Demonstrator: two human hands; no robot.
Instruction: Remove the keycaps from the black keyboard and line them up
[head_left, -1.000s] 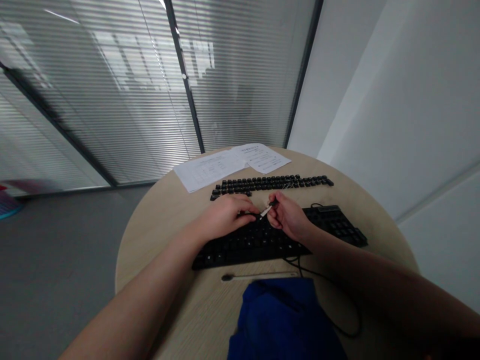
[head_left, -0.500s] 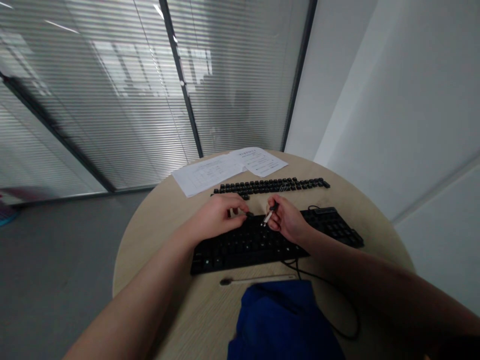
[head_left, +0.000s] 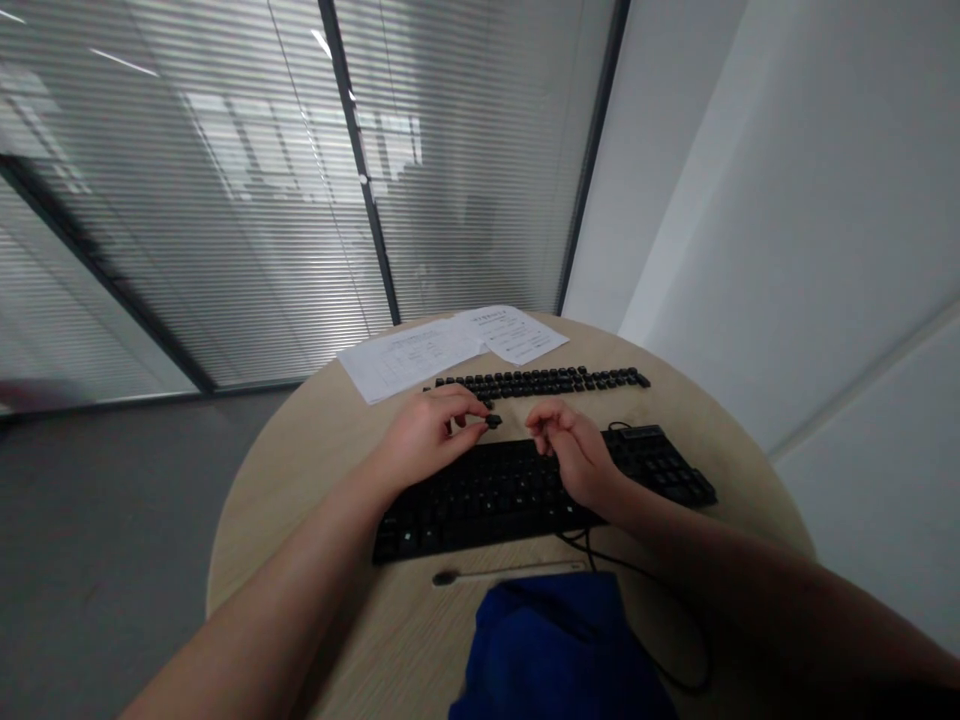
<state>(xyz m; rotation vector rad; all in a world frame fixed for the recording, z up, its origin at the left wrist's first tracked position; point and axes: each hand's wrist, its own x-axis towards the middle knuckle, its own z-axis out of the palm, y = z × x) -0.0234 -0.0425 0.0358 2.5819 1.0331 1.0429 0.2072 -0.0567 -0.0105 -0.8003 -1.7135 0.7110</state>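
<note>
My left hand (head_left: 435,430) pinches a small black keycap (head_left: 493,421) between thumb and forefinger, just above the far edge of a black keyboard (head_left: 480,500). Over the keyboard's right half is my right hand (head_left: 570,450), its fingers curled inward. A small tool seen in it earlier does not show now, and what those fingers hold is hidden. Some key positions on the keyboard look bare, with pale spots. Behind the hands, rows of loose black keycaps (head_left: 540,382) are laid out on the table.
Printed papers (head_left: 420,355) lie at the far side of the round wooden table (head_left: 277,500). Near me are a thin brush-like stick (head_left: 510,573) with a dark head, a blue cloth (head_left: 555,650) and a black cable (head_left: 645,567). A wall (head_left: 847,250) stands to the right.
My left hand has lifted the keycap slightly away from the keyboard. My right hand has turned, and the black-and-white tool in its fingers has gone from sight. The view has shifted a little.
</note>
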